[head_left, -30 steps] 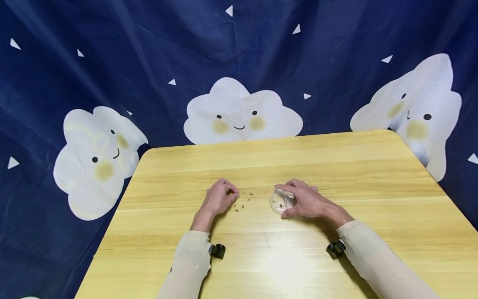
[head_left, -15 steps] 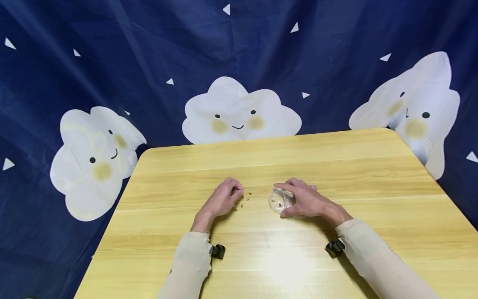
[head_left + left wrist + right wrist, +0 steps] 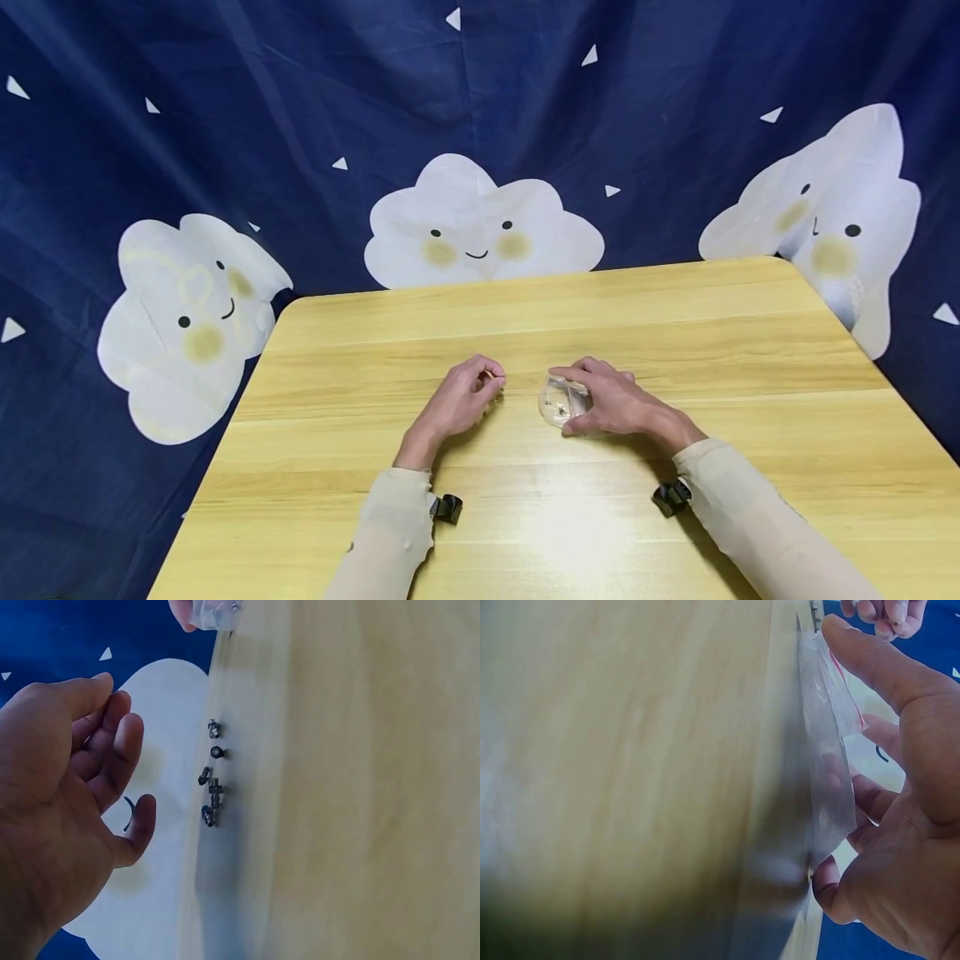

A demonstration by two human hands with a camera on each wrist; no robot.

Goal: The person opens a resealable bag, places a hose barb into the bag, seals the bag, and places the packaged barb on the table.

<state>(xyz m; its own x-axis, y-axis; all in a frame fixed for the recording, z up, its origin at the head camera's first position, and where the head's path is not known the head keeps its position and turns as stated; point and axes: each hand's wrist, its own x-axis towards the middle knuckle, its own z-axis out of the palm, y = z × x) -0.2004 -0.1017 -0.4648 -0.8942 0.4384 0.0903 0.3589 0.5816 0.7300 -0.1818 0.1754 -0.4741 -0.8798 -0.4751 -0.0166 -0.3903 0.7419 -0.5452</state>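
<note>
My left hand [image 3: 465,396] is just above the table, its thumb and index fingertips together. A tiny brassy metal screw [image 3: 896,623] shows at its fingertips in the right wrist view. Below and beside this hand, several small dark screws [image 3: 215,791] lie in a loose cluster on the tabletop; the hand mostly hides them in the head view. My right hand [image 3: 611,398] grips a clear plastic zip bag [image 3: 555,404] between thumb and fingers, holding its mouth spread. A few small metal pieces [image 3: 562,411] lie inside the bag. A red seal line [image 3: 847,686] runs along its opening.
The light wooden table [image 3: 337,358] extends around both hands, with rounded far corners. A dark blue curtain [image 3: 525,75] with white cloud prints hangs behind its far edge. Black wrist cameras [image 3: 448,508] sit on both sleeves.
The left hand has shifted right over the screws, toward the bag, and now covers most of them in the head view. The right hand and bag stay in place.
</note>
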